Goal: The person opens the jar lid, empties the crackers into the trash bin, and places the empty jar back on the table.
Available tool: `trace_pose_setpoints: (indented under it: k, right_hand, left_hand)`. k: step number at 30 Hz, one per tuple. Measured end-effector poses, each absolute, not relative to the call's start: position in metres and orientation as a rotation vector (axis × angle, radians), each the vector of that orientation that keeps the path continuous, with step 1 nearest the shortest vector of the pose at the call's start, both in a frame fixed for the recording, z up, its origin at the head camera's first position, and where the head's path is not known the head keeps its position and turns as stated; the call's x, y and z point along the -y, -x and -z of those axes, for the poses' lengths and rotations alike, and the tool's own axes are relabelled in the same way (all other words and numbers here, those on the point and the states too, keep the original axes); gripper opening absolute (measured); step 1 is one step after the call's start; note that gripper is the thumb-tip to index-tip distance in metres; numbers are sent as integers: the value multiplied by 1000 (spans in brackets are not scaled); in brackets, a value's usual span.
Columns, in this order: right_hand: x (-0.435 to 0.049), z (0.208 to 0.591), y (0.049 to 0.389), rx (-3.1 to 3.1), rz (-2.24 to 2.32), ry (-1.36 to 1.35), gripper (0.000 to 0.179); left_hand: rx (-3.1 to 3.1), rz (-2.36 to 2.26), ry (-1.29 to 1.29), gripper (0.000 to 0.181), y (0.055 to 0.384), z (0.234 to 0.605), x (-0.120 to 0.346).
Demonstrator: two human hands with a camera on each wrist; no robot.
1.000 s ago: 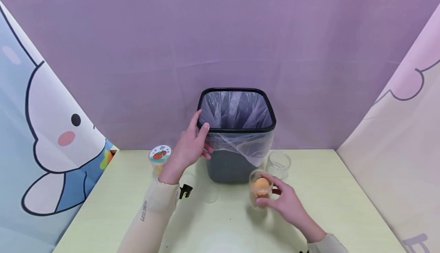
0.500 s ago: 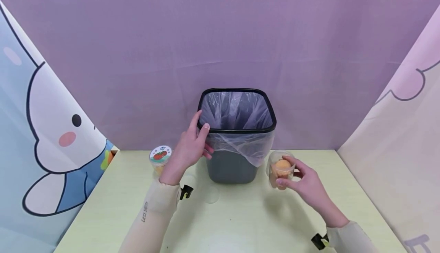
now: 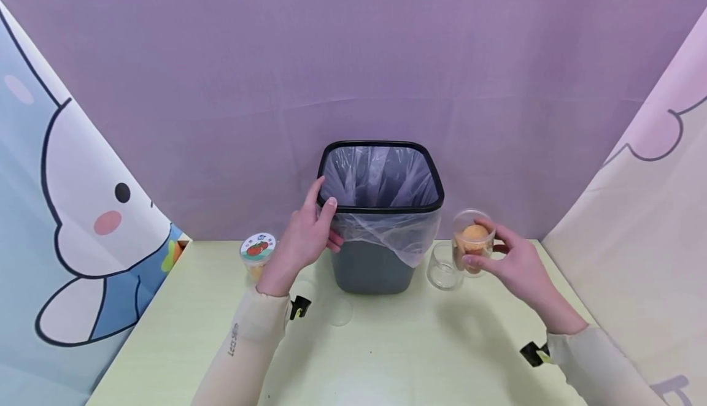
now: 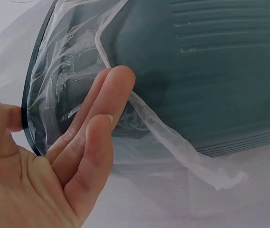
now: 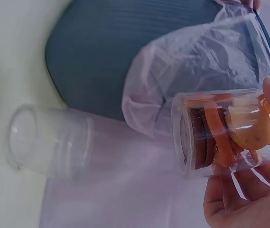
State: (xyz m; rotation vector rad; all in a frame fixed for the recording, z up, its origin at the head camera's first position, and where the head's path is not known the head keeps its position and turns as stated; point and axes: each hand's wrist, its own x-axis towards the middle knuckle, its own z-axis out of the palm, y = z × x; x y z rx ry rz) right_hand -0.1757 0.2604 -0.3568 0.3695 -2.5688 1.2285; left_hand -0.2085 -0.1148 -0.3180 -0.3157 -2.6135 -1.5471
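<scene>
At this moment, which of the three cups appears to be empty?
The empty cup stands on the table, right of the bin. The held cup, in the right hand, contains orange and brown pieces; the tomato-topped cup contains something yellow.

There's 1 L hand [image 3: 309, 231] & 1 R hand [image 3: 519, 265], i.e. 2 tot., plus 2 pale sleeves [image 3: 245, 344] & 2 blk wrist cams [image 3: 300, 307]. Cup count's 3: 1 filled cup [image 3: 461, 240], 1 see-thru cup [image 3: 444, 275], 1 lidded cup [image 3: 254, 269] w/ 1 printed lid [image 3: 257, 248]. Also 1 bin [image 3: 372, 271] w/ 1 plastic liner [image 3: 397, 234], 2 clear discs [image 3: 339, 312], 1 table [image 3: 182, 344], 1 purple backdrop [image 3: 375, 56] & 2 printed side cloths [image 3: 88, 167].
</scene>
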Motion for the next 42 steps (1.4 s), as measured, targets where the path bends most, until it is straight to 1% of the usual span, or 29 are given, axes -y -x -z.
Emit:
trace_pose_setpoints:
  k: [6,12,17,26,32,34,39,42]
  right_hand:
    - [-265,339,186,2576,-1182,-388,74]
    - [-267,323,197,2566,-1132,-406,72]
    - [-266,309,205,2579,-1074,-419,72]
    - [-267,293,221,2594,-962,-453,70]
    - [-263,280,232,2603,-852,-484,72]
    - [-261,276,236,2611,-800,-494,70]
    - [-256,268,246,2607,-676,-555,59]
    - [-252,264,251,2588,-612,-601,61]
  left_hand:
    - [2611,1551,305,62,208,317,115]
    - [2617,1529,301,65,209,319,116]
    - [2611,1532,290,62,208,319,116]
    - [2628,1500,284,64,207,317,115]
    - [2632,1493,276,64,207,318,114]
    - [2629,1498,280,64,207,318,113]
    - [2627,1491,281,66,208,319,113]
    - [2624,1485,276,65,208,318,112]
